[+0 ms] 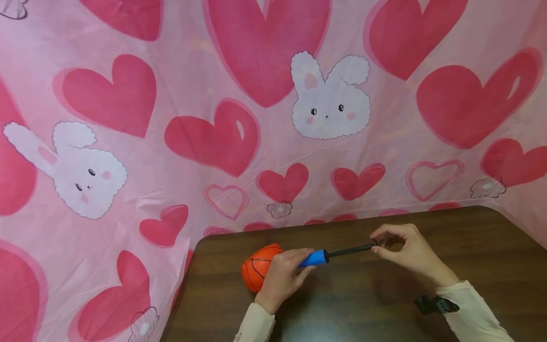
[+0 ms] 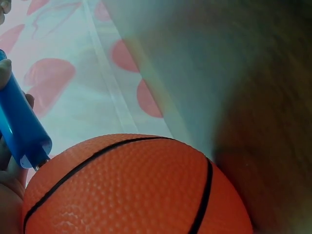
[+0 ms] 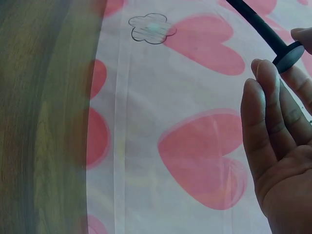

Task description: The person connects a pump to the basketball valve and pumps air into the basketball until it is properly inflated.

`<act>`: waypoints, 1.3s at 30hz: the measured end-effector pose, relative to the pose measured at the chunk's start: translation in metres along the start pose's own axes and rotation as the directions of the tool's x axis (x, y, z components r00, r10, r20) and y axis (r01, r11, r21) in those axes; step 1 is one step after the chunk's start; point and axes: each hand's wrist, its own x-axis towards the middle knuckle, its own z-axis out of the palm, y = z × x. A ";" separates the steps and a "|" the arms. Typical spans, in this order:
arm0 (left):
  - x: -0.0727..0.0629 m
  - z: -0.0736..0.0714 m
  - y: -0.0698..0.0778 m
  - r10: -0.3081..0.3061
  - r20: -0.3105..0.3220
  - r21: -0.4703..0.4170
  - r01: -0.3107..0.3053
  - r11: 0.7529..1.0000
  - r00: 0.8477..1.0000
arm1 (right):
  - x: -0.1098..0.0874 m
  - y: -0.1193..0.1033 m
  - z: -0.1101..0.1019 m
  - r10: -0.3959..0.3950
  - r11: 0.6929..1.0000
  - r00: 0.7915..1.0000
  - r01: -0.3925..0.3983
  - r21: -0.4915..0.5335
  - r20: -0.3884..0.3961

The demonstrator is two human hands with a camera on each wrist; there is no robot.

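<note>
A small orange toy basketball (image 1: 256, 267) with black lines, looking dented in the head view, lies at the left of the dark wood table. My left hand (image 1: 284, 275) grips the blue barrel of a hand pump (image 1: 315, 258) beside it. In the left wrist view the barrel's metal tip (image 2: 41, 165) meets the basketball's (image 2: 131, 190) edge; whether it goes in is hidden. A long black rod (image 1: 350, 250) sticks out of the barrel toward the right. My right hand (image 1: 406, 249) pinches the rod's flat round end (image 3: 289, 57) between thumb and fingers.
The table's (image 1: 363, 313) rounded far edge runs behind both hands. A pink cloth (image 1: 192, 190) with hearts and rabbit faces hangs behind and to the left. A black strap (image 1: 436, 305) sits at the right wrist.
</note>
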 end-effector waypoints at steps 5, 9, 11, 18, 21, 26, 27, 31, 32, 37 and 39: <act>0.000 -0.001 0.000 -0.025 0.010 -0.005 0.025 1.000 1.000 | 0.000 -0.003 -0.001 0.041 0.999 0.999 -0.041 0.000 0.011; 0.000 -0.002 0.000 -0.035 0.011 -0.010 0.035 0.999 0.999 | 0.000 -0.005 -0.001 0.064 0.998 0.998 -0.064 0.005 0.020; 0.000 -0.002 -0.001 -0.024 0.002 0.002 0.024 1.000 1.000 | 0.000 -0.006 -0.001 0.065 0.998 0.998 -0.066 0.011 0.027; 0.001 -0.002 0.001 0.026 -0.026 0.057 -0.024 0.998 0.999 | 0.000 -0.003 0.008 0.014 0.997 1.000 -0.016 0.069 0.024; 0.001 -0.001 0.003 0.031 -0.019 0.068 -0.029 0.997 0.999 | -0.002 0.001 0.020 -0.004 0.995 1.000 0.002 0.103 0.023; 0.000 0.003 0.009 0.041 -0.017 0.080 -0.039 0.996 0.999 | -0.007 0.003 0.048 -0.014 0.989 1.000 0.013 0.144 0.008; 0.000 0.004 0.011 0.043 -0.012 0.084 -0.042 0.996 0.999 | -0.008 0.003 0.053 -0.022 0.988 1.000 0.021 0.152 0.000; 0.000 0.008 0.015 0.054 0.021 0.091 -0.056 0.994 0.998 | -0.011 0.002 0.070 -0.030 0.987 0.999 0.032 0.156 -0.017; 0.000 0.008 0.016 0.056 0.029 0.094 -0.058 0.994 0.998 | -0.011 0.002 0.072 -0.030 0.987 0.999 0.033 0.155 -0.019; 0.001 0.009 0.014 0.069 0.033 0.102 -0.072 0.992 0.997 | -0.011 0.001 0.076 -0.020 0.991 1.000 0.021 0.131 -0.013; 0.000 0.009 0.012 0.070 0.030 0.097 -0.073 0.993 0.997 | -0.010 0.002 0.076 -0.014 0.992 1.000 0.014 0.122 0.001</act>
